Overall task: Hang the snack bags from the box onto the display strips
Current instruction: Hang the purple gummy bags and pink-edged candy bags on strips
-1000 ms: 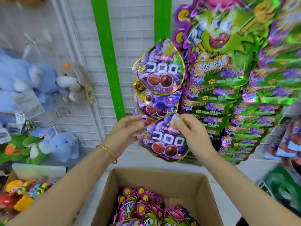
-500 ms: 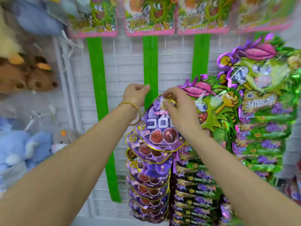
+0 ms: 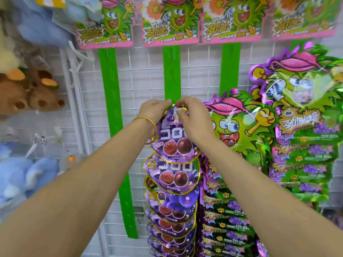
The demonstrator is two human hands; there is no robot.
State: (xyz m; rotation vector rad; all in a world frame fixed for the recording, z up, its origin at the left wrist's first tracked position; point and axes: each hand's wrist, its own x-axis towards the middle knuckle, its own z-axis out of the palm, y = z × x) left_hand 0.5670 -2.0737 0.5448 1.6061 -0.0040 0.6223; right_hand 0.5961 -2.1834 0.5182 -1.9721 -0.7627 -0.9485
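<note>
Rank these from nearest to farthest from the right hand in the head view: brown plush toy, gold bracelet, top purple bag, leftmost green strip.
1. Top purple bag, pinched by the right hand.
2. Gold bracelet, on the left wrist.
3. Leftmost green strip, further left.
4. Brown plush toy, far left.

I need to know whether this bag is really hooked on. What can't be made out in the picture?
All head view:
1. Hang hole of the top purple bag and the strip's hook: hidden behind fingers of the left hand and right hand.
2. Lower end of the middle green strip: covered by hung purple bags, then cut off by the bottom edge.
3. Plush toys at far left: blurred.
</note>
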